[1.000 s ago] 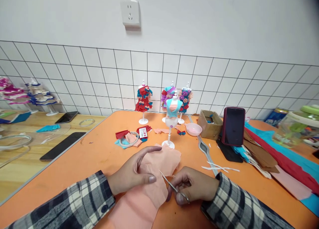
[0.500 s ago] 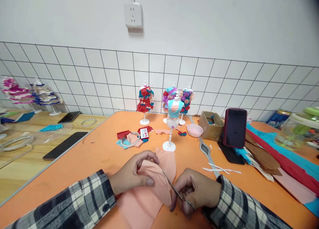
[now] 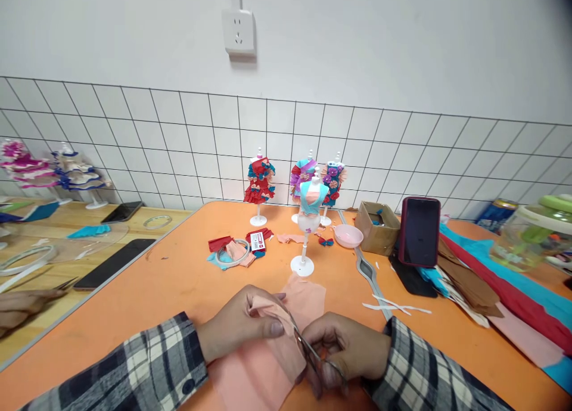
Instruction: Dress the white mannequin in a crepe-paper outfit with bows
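Note:
A sheet of salmon-pink paper (image 3: 263, 369) lies on the orange table (image 3: 179, 280) in front of me. My left hand (image 3: 243, 330) pinches a raised fold of it between thumb and fingers. My right hand (image 3: 346, 351) is closed round the handles of small metal scissors (image 3: 306, 348), whose blades sit at the edge of the fold. Just beyond stands a small white mannequin (image 3: 309, 220) wearing a light-blue and pink paper top.
Three dressed mini mannequins (image 3: 295, 181) stand by the tiled wall. Tape ring and paper scraps (image 3: 235, 249), a pink bowl (image 3: 347, 235), a cardboard box (image 3: 378, 226), an upright phone (image 3: 419, 232) and coloured paper sheets (image 3: 504, 295) lie around. Another person's hand (image 3: 27, 304) shows at far left.
My left hand has bunched the pink paper into a tighter fold and the scissors have moved in closer to it. Another person's hand has come into view at the left edge.

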`<state>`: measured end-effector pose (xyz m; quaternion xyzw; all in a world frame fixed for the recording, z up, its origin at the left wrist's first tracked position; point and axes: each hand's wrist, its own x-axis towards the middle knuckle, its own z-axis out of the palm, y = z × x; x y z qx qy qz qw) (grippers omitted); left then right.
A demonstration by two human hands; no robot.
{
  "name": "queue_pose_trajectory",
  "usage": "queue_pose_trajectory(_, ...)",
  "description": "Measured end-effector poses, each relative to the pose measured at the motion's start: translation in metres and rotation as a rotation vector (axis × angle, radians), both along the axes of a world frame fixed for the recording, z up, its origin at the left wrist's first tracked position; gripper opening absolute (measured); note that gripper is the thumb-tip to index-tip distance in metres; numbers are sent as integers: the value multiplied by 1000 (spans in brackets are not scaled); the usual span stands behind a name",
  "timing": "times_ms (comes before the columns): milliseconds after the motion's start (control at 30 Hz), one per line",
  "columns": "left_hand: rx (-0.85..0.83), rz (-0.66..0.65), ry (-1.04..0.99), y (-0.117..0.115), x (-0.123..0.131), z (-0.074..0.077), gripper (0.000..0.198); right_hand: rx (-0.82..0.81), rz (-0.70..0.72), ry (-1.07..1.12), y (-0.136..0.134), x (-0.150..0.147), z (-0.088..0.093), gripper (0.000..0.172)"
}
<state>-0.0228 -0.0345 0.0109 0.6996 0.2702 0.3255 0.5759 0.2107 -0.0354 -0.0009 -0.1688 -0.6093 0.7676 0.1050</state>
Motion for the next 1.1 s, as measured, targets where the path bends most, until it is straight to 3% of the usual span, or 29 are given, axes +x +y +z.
queue_pose_trajectory(233, -91, -13, 8, 3, 1, 1, 27, -32, -26, 39, -3, -7, -4, 56)
queue_pose_trajectory(367, -188, 106, -67, 1, -2, -2, 49, -29, -46, 10, -1, -7, -9, 60)
queue_pose_trajectory(533, -44, 157, 11, 0, -1, -2, 25, -94, -22, 36, -3, -9, -14, 57)
queue_pose_trajectory(700, -70, 181, 9, 1, -1, -5, 29, -114, -39, 31, -5, -10, -12, 49)
queue_pose_trajectory(867, -81, 173, 23, -2, -1, -6, 29, -115, 1, 35, -4, -9, -12, 52)
queue_pose_trajectory(1100, -182, 195, -150, 6, -2, -8, 41, -65, -129, 37, 2, -7, -23, 48)
